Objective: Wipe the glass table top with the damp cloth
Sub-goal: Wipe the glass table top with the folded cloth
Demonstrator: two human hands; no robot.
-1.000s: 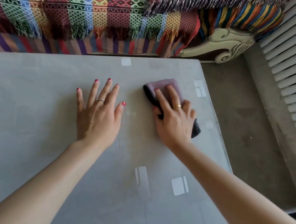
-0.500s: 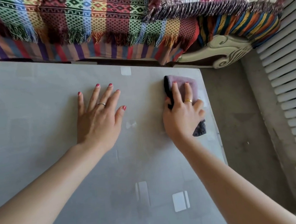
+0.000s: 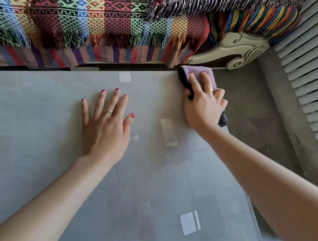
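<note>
The glass table top fills the lower left of the head view, grey and faintly reflective. A folded purple cloth with a dark underside lies at the table's far right corner. My right hand presses flat on the cloth, fingers over it and thumb at its dark left edge. A dark corner of the cloth sticks out below my palm, at the table's right edge. My left hand rests flat on the glass to the left, fingers spread, holding nothing.
A sofa with a colourful fringed throw runs along the table's far edge; its carved cream foot is just beyond the cloth. Grey floor lies to the right, then a white radiator with a pipe.
My right hand has slid the cloth away from me and rightward, from the middle right of the glass to its far right corner. My left hand has stayed put.
</note>
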